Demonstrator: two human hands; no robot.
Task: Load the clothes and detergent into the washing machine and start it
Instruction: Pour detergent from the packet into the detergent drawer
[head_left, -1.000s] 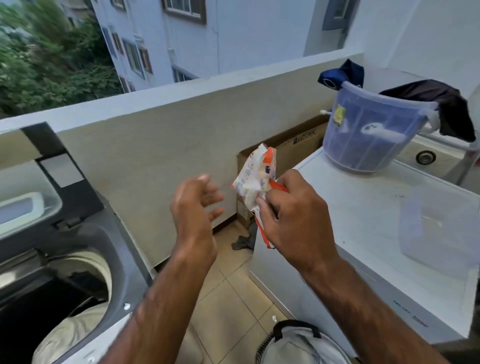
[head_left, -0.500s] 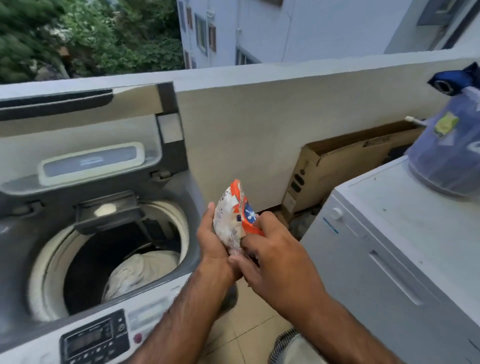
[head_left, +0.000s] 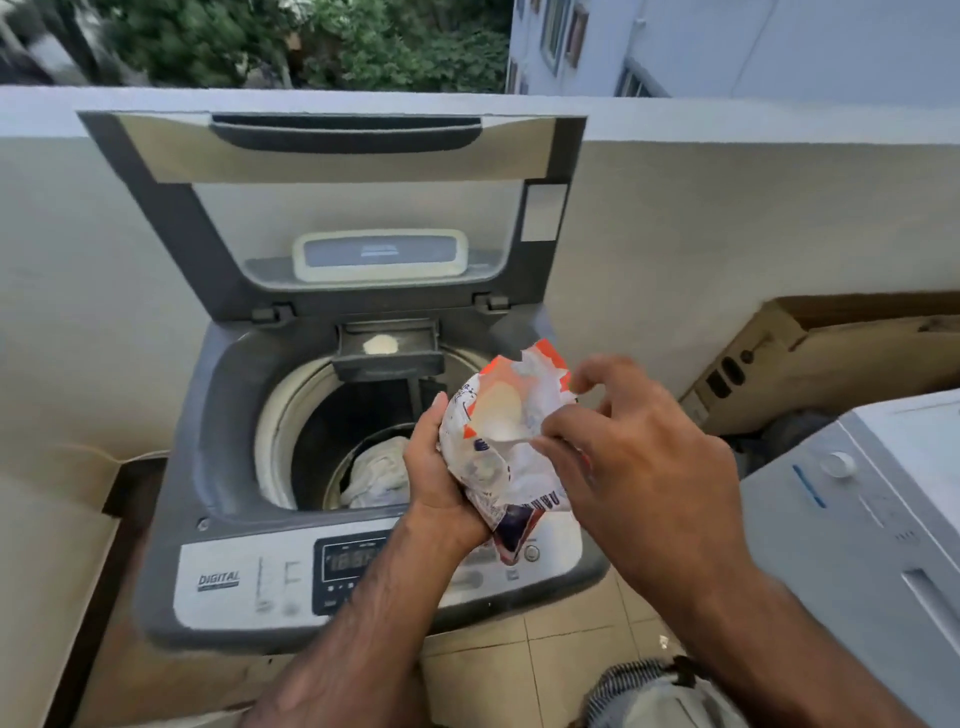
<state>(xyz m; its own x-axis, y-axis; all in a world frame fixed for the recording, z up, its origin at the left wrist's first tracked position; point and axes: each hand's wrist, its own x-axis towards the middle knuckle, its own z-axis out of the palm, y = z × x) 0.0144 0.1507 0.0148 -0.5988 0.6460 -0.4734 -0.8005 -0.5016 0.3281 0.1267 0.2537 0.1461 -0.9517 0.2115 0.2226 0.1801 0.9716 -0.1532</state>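
A grey top-load washing machine (head_left: 208, 415) stands with its lid (head_left: 332, 156) raised. White clothes (head_left: 379, 470) lie in the drum. A little white powder sits in the open detergent drawer (head_left: 387, 347) at the back rim. My left hand (head_left: 436, 483) grips an orange-and-white detergent packet (head_left: 498, 467) above the drum's right front edge. My right hand (head_left: 639, 457) pinches a small white scoop (head_left: 501, 434) that reaches into the packet's open top. The control panel (head_left: 348, 561) is lit; my forearm covers part of it.
A white appliance (head_left: 857, 519) stands close on the right. Behind it a cardboard box (head_left: 831, 353) leans on the balcony wall (head_left: 727, 208). Flat cardboard (head_left: 47, 571) lies at the left. A grey bag (head_left: 660, 696) sits on the tiled floor below.
My view turned left from the white appliance to face the washing machine. The packet came over the drum, my left hand took hold of it, and my right hand moved to the scoop.
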